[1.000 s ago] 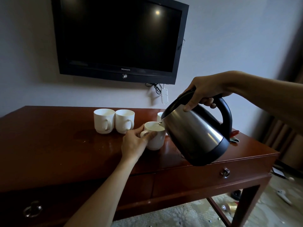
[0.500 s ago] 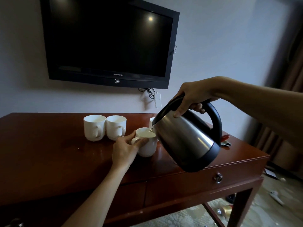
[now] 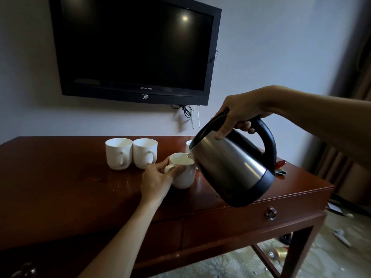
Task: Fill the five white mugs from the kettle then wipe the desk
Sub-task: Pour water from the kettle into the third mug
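My right hand (image 3: 239, 115) grips the black handle of a steel kettle (image 3: 232, 167), tilted with its spout over a white mug (image 3: 185, 174). A thin stream of water runs into that mug, which stands on the dark wooden desk (image 3: 60, 187). My left hand (image 3: 158, 179) holds the mug by its handle side. Two more white mugs (image 3: 118, 153) (image 3: 145, 153) stand side by side further back on the left. Behind the kettle, only the edge of another white mug (image 3: 188, 144) shows.
A black television (image 3: 136, 49) hangs on the wall above the desk, with cables and a white strip (image 3: 195, 119) below it. A red item (image 3: 281, 164) lies on the desk's right end behind the kettle. Small objects litter the floor (image 3: 341, 237) at right.
The view has shifted, so the desk and mugs sit lower and further left than a second ago. Both hands keep their hold and the kettle stays tilted over the mug.
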`<move>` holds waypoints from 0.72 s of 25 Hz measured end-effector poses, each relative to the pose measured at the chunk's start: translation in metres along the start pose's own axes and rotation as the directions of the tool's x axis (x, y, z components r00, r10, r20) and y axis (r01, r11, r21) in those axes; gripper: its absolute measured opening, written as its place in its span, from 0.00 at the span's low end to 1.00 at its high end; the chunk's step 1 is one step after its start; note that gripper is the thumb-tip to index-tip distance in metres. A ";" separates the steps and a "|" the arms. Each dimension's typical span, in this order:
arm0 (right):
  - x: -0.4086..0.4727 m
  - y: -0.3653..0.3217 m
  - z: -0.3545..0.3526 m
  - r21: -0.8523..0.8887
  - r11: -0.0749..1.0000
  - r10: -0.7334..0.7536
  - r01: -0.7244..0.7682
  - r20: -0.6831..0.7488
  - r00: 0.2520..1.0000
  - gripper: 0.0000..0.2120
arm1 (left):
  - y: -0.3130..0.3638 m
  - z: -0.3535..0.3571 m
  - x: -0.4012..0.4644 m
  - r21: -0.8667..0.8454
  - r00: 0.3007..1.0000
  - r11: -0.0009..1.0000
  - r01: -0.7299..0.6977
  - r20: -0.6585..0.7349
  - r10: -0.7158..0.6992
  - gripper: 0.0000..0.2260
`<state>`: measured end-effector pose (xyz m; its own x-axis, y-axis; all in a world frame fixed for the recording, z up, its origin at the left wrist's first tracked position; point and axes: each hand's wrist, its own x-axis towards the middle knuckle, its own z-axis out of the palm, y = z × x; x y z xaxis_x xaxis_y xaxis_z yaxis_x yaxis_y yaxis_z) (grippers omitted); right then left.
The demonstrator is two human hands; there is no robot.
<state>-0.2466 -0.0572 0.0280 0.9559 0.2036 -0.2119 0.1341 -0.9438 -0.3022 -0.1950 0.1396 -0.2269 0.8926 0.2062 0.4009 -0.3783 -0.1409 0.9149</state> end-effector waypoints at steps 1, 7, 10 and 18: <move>0.000 0.001 0.000 0.013 1.000 0.000 0.000 0.002 1.000 0.15 | 0.000 0.000 -0.001 0.006 1.000 1.000 0.002 0.003 -0.002 0.41; -0.002 0.010 0.003 0.057 0.997 -0.055 0.057 -0.023 0.998 0.22 | 0.012 -0.004 -0.008 0.111 1.000 0.993 -0.028 0.017 0.026 0.40; -0.011 0.022 0.017 0.110 0.986 -0.107 0.125 -0.151 0.983 0.22 | 0.017 -0.007 -0.010 0.238 0.999 0.970 -0.048 0.011 0.047 0.38; -0.022 0.041 0.038 0.250 0.940 -0.117 0.231 -0.402 0.908 0.19 | 0.020 -0.008 -0.016 0.316 0.993 0.944 -0.094 -0.032 0.110 0.44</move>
<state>-0.2722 -0.0903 -0.0148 0.9576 0.1903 0.2164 0.2818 -0.7753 -0.5652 -0.2185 0.1411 -0.2145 0.8374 0.2207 0.5000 -0.3633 -0.4588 0.8109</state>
